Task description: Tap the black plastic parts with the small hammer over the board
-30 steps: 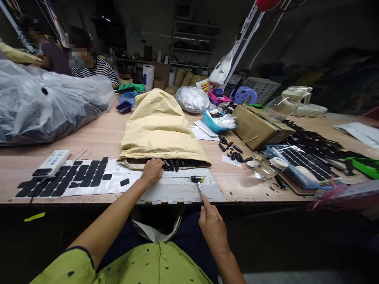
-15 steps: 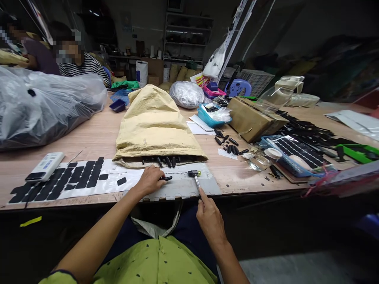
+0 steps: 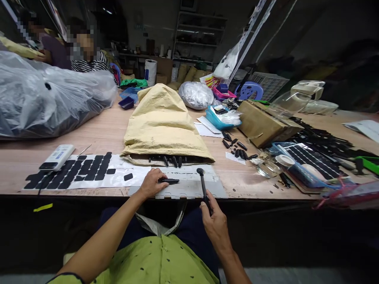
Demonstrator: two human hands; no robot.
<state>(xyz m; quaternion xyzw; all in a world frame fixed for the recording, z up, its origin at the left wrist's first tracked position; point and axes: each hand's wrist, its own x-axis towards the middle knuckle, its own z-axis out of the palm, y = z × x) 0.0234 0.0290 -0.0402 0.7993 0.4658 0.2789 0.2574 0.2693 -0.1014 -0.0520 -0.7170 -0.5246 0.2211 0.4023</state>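
My left hand point(image 3: 152, 182) rests on the grey board point(image 3: 192, 191) at the table's front edge. Its fingers close on one end of a slim black rod-like piece point(image 3: 172, 181), which lies flat and points right. In my right hand point(image 3: 213, 217) is a small mallet point(image 3: 203, 180) with a metal shaft and a dark grip; its head is seen end-on above the board, to the right of the black piece. Just beyond both hands lies a yellow sack point(image 3: 166, 130), its mouth towards me with several black pieces point(image 3: 174, 161) showing inside.
To the left are a sheet with black stickers point(image 3: 100, 165), a white power strip-like box point(image 3: 57, 157) and a large plastic bag point(image 3: 53, 98). On the right, loose black pieces point(image 3: 238, 153), a cardboard box point(image 3: 266, 124) and a blue basket point(image 3: 308, 163). Two people point(image 3: 91, 61) sit at far left.
The mallet's head has turned from lying sideways to facing end-on, tipped up. The black piece shows more beyond my left fingers. The whole view has shifted slightly left.
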